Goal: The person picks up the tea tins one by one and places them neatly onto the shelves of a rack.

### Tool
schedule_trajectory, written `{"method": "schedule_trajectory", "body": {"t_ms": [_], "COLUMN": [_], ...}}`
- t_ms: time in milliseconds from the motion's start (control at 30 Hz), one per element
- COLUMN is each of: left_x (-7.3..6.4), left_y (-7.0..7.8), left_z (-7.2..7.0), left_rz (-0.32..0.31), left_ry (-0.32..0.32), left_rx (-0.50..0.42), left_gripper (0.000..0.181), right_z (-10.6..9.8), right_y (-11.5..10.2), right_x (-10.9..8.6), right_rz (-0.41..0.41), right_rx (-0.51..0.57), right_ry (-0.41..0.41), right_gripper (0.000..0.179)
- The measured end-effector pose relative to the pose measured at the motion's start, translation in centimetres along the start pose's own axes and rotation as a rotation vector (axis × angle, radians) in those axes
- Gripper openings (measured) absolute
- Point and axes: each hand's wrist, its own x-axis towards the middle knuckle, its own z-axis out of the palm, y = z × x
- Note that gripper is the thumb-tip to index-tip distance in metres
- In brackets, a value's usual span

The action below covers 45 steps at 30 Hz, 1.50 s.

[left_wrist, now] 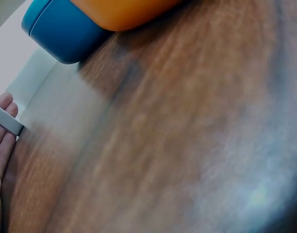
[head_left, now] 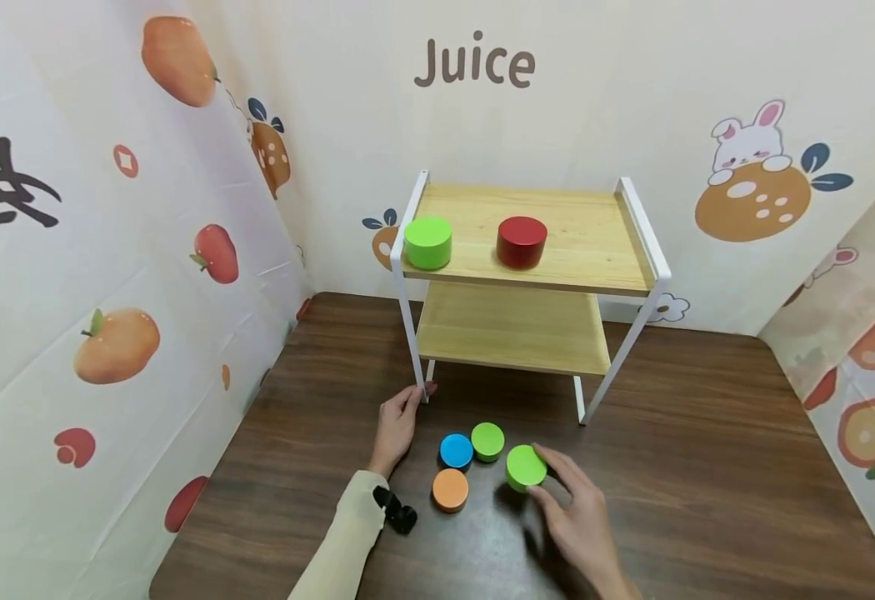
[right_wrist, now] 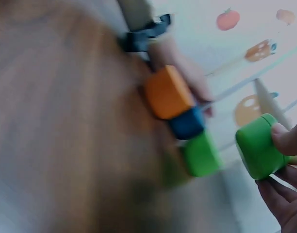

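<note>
My right hand (head_left: pixel 577 518) pinches a small green round lidded container (head_left: pixel 525 467) between thumb and fingers, held just above the table. The right wrist view shows its lid seam (right_wrist: pixel 269 119) near the thumb. To its left stand another green container (head_left: pixel 487 442), a blue one (head_left: pixel 456 451) and an orange one (head_left: pixel 450 490), close together. My left hand (head_left: pixel 396 429) holds the foot of the front left leg (head_left: pixel 412 342) of a two-tier rack; its fingers (left_wrist: pixel 4 141) pass behind the leg in the left wrist view.
The rack's wooden top shelf (head_left: pixel 587 225) bears a green container (head_left: pixel 427 243) at the left and a dark red one (head_left: pixel 522 242) near the middle. Below is a lower shelf (head_left: pixel 512 329). Printed cloth walls (head_left: pixel 317 125) enclose the brown table (head_left: pixel 707 467).
</note>
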Motion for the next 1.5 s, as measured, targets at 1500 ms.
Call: {"method": "schedule_trajectory", "body": {"t_ms": [1500], "left_x": [-0.1], "left_y": [-0.3], "left_z": [0.1], "left_rz": [0.002], "left_ry": [0.008], "left_rx": [0.009], "left_gripper": [0.038], "right_z": [-13.6], "right_y": [-6.0], "right_x": [25.1], "right_rz": [-0.173], "right_rx": [-0.155], "right_ry": [0.160], "right_gripper": [0.048]}}
